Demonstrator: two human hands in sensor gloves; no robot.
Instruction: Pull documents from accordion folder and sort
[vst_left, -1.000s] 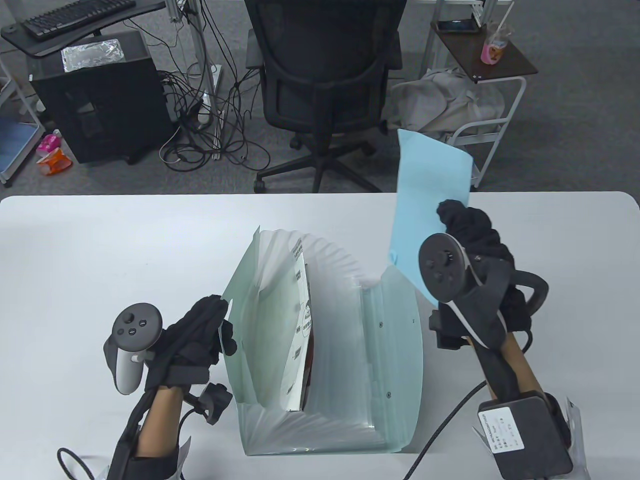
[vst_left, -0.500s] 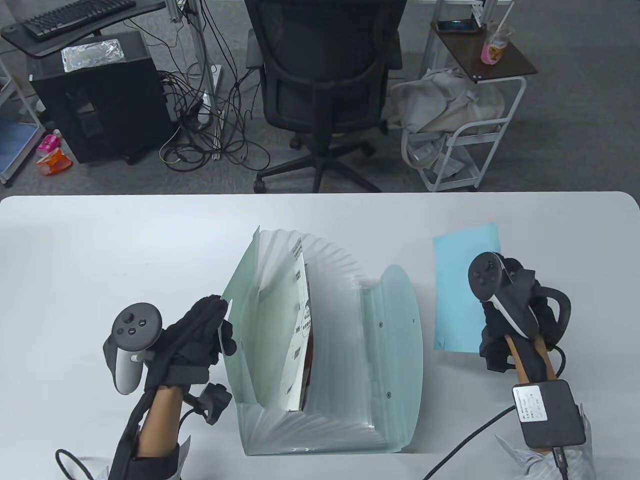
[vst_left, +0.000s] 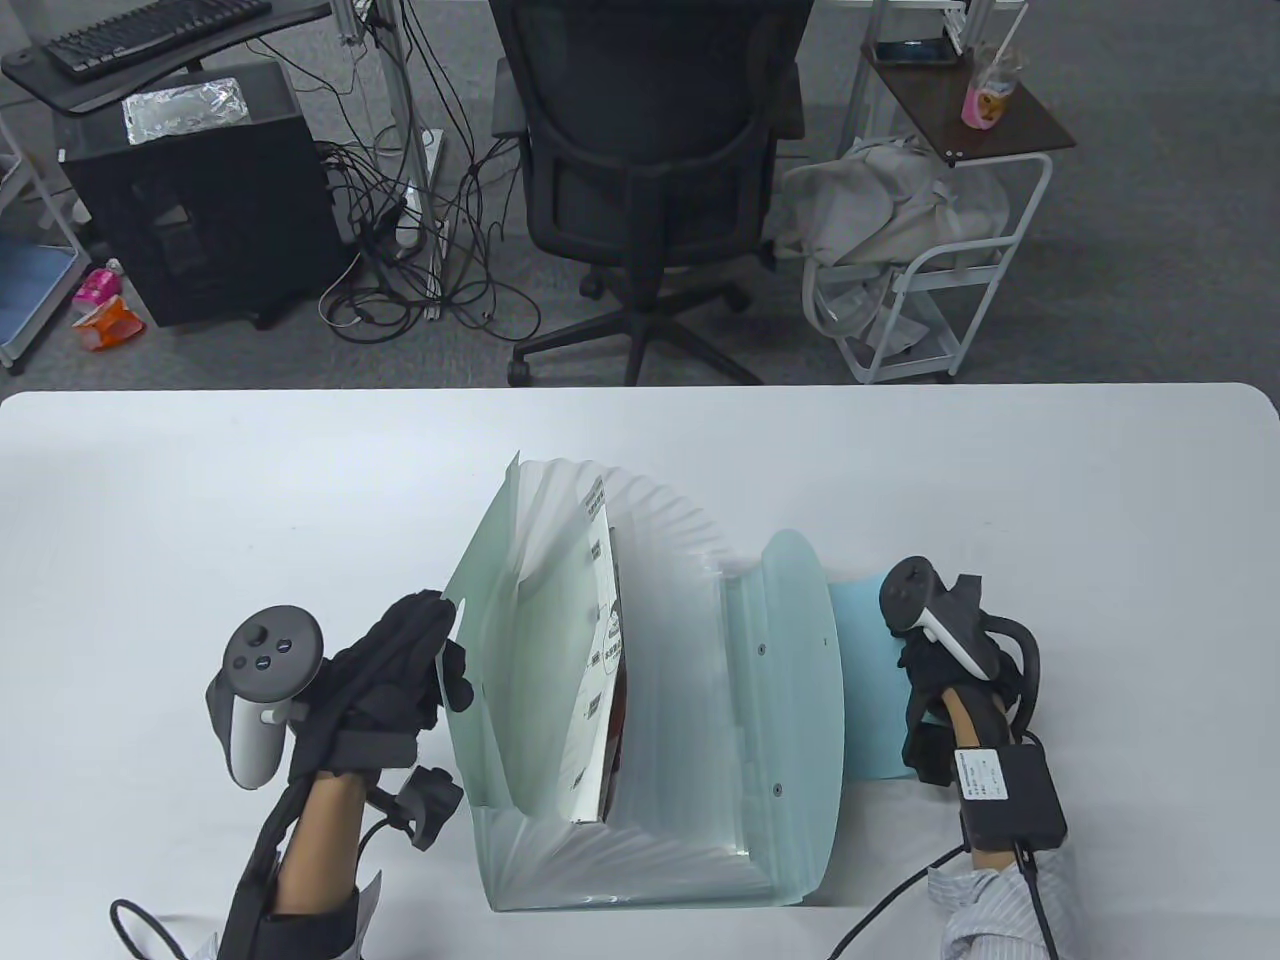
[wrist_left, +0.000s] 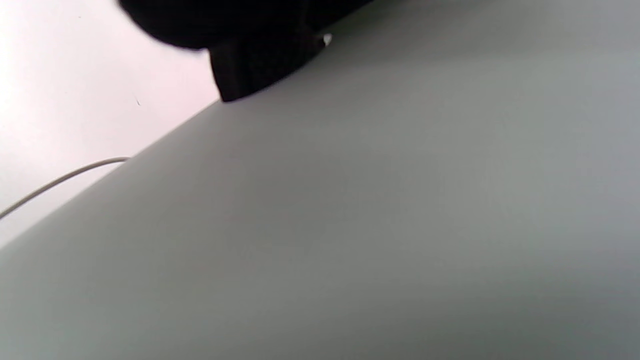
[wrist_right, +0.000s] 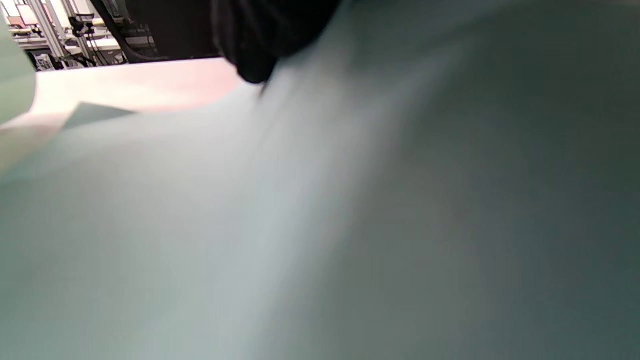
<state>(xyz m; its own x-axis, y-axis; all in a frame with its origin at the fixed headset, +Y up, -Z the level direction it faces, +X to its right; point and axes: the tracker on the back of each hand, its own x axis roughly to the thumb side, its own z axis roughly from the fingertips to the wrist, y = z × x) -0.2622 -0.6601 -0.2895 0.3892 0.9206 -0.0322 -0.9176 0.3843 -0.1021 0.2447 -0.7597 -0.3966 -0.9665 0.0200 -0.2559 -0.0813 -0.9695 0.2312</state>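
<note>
1 accordion folder (vst_left: 640, 700), 1 blue sheet (vst_left: 870, 690), 2 hands: left hand (vst_left: 400, 660), right hand (vst_left: 940, 690).

accordion folder (vst_left: 660, 700) – 1 | blue sheet (vst_left: 868, 690) – 1 | gloved hands – 2 (one tracker each) | office chair (vst_left: 645, 150) – 1

The table view looks down from above and in front of the person, facing across the white tabletop (vst_left: 200, 480) toward an office chair (vst_left: 650, 150) on the floor beyond. The left wrist view sits very close to the accordion folder (vst_left: 640, 700), whose pale wall (wrist_left: 380, 225) fills it. The right wrist view is equally close, blurred, skimming the blue sheet (wrist_right: 320, 225) (vst_left: 870, 690) that the table view also shows.
</note>
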